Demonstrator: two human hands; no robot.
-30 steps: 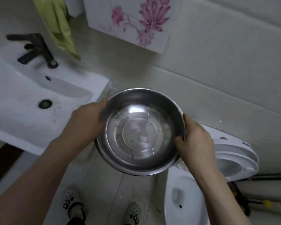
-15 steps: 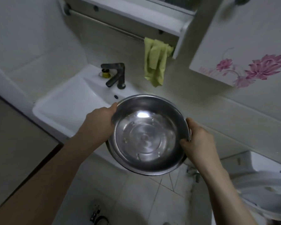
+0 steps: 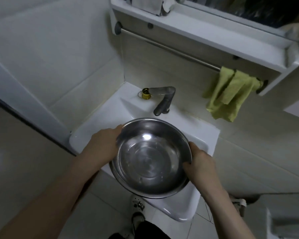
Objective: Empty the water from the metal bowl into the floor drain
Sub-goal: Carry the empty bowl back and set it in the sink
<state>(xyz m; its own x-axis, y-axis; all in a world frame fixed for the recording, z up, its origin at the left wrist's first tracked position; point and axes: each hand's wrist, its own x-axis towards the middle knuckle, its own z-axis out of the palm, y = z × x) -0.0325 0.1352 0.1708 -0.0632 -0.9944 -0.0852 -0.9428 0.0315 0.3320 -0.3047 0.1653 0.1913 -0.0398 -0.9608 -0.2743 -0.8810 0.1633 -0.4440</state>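
Observation:
I hold a round metal bowl (image 3: pixel 150 157) level over the white washbasin (image 3: pixel 204 137). My left hand (image 3: pixel 103 145) grips the bowl's left rim and my right hand (image 3: pixel 199 163) grips its right rim, thumb over the edge. The bowl's inside shines, with a light glint near the top; whether water lies in it is hard to tell. No floor drain shows in this view.
A dark tap (image 3: pixel 162 100) and a small brass fitting (image 3: pixel 146 94) stand at the back of the basin. A green cloth (image 3: pixel 230 94) hangs from a rail (image 3: pixel 171 47) under a white shelf (image 3: pixel 205 31). Tiled floor (image 3: pixel 100 207) and my shoe (image 3: pixel 137 203) lie below.
The view has swung left from the toilet to the washbasin. The bowl, held in both hands throughout, now hangs over the basin instead of over the floor beside it.

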